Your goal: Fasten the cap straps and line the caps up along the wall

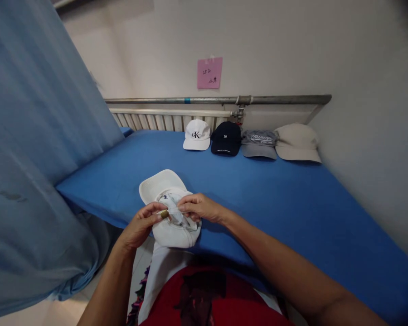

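A white baseball cap lies tilted at the near edge of the blue-covered bed, its brim pointing away to the left and its inside partly showing. My left hand is closed, pinching a brass-coloured buckle between thumb and fingers. From the buckle a pale strap runs across the cap's opening to my right hand. The fingers of that hand are closed on the strap. Part of the strap is hidden behind the fingers.
Along the bed's far side stand a white cap, a black cap, a grey cap and a beige cap. Behind are a radiator and pipe. A blue curtain hangs left.
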The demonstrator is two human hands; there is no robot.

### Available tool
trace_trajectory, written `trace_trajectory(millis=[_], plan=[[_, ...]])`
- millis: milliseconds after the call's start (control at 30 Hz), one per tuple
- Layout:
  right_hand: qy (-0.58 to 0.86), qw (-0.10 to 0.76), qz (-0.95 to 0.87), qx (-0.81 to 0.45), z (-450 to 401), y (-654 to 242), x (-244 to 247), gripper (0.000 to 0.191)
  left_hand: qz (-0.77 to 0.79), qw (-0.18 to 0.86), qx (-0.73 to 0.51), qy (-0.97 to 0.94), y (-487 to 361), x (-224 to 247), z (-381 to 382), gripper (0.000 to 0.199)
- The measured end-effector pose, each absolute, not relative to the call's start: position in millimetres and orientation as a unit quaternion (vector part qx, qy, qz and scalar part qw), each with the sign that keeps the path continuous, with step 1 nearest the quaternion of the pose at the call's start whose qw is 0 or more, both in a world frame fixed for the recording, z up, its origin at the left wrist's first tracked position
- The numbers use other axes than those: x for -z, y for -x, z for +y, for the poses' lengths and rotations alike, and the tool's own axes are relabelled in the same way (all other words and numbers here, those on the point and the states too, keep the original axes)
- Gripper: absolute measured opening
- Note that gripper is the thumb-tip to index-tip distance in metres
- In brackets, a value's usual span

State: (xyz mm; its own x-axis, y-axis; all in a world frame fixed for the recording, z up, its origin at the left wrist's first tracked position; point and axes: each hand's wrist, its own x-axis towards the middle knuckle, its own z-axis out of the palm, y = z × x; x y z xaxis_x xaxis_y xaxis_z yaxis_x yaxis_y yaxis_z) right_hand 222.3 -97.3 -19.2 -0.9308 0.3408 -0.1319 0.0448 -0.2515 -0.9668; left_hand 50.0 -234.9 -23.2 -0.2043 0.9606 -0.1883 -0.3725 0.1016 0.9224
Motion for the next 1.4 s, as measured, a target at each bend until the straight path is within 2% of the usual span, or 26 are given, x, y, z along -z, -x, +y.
trace_trajectory(millis=[633,1000,1400], plan=[[0.149,0.076,-0.593,-0.787,-97.3,-224.4,17.1,0.020,0.471,0.573,-0.610,-0.278,-58.6,21.5,-227.4,0.030],[0.177,0.096,-0.598,-0.776,-100.4,-222.2,16.4,0.008,0.473,0.574,-0.607,-0.279,-62.5,19.2,-224.9,0.030],[0.189,0.093,-0.622,-0.754,-99.5,-222.6,16.5,0.005,0.483,0.545,-0.626,-0.281,-66.0,16.9,-223.1,0.026]])
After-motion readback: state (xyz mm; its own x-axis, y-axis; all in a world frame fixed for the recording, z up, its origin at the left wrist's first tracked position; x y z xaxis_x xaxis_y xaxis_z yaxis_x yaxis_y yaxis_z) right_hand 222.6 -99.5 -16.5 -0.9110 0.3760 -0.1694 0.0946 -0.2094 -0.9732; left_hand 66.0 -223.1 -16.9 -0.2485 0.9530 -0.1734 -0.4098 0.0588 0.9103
